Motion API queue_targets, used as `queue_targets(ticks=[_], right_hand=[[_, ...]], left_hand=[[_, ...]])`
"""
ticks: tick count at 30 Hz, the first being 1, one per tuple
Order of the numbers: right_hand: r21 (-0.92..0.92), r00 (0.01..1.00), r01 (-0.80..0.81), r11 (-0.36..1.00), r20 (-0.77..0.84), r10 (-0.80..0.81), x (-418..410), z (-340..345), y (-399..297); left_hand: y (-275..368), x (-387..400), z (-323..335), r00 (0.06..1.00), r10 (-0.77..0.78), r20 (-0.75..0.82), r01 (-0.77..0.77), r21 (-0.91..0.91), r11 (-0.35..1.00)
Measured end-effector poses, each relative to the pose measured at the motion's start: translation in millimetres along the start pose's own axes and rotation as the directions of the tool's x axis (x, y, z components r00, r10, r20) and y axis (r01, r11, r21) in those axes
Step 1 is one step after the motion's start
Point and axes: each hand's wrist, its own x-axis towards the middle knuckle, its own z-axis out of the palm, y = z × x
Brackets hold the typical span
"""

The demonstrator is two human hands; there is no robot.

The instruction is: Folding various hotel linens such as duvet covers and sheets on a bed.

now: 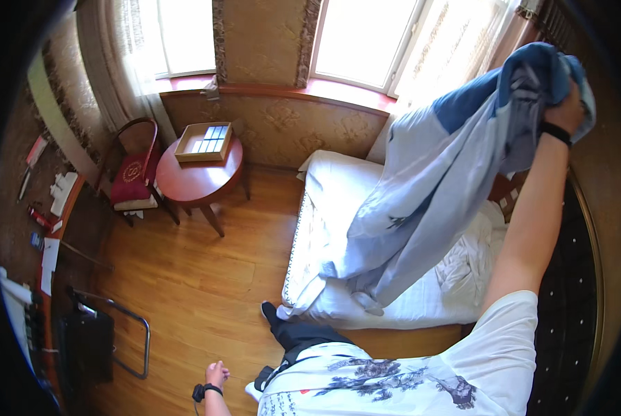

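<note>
At the upper right my right hand (566, 112), with a dark band on its wrist, is raised and shut on a bunched blue and pale grey cloth (425, 192). The cloth hangs in long folds over the bed, and its lower end reaches the white sheet. Under it lies the white-covered mattress (323, 208), with a crumpled white cloth (466, 260) towards its right side. My left hand (217, 375) is low at the left, above the wooden floor, empty, its fingers loosely bent. A strap with a small black device sits on that wrist.
A round wooden table (201, 179) bears an open box (204, 141). Beside it stands a wooden armchair (136, 177) with a red cushion. Along the left wall runs a desk (63, 223) with small items; a black case (87, 346) and metal tube frame (147, 338) are near it.
</note>
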Motion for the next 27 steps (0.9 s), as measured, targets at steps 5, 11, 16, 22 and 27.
queue_targets(ticks=[5,11,16,22,27], right_hand=[[0.227,0.995,0.063,0.972,0.056,-0.078,-23.4,-49.4,-15.4],[0.58,0.481,-0.812,-0.058,0.722,0.498,-237.0,-63.9,-104.9],[-0.231,-0.022,-0.937,0.262,0.788,0.615,-429.6,-88.6,-227.5],[-0.33,-0.277,-0.944,0.005,0.8,0.533,-533.1,-147.5,-360.5],[-0.442,-0.255,-0.873,0.206,0.773,0.58,-477.4,-143.6,-422.4]], left_hand=[[86.8,71.5,5.6,0.992,0.072,0.104,-0.076,0.031,0.997],[165.2,135.9,-2.5,0.962,0.075,0.261,-0.174,0.379,0.909],[254.3,198.8,-30.3,0.946,-0.051,0.321,-0.136,0.534,0.834],[373.0,260.9,-3.4,0.927,-0.049,0.371,-0.249,0.707,0.662],[505.4,269.3,90.1,0.809,0.002,0.587,-0.446,0.612,0.654]])
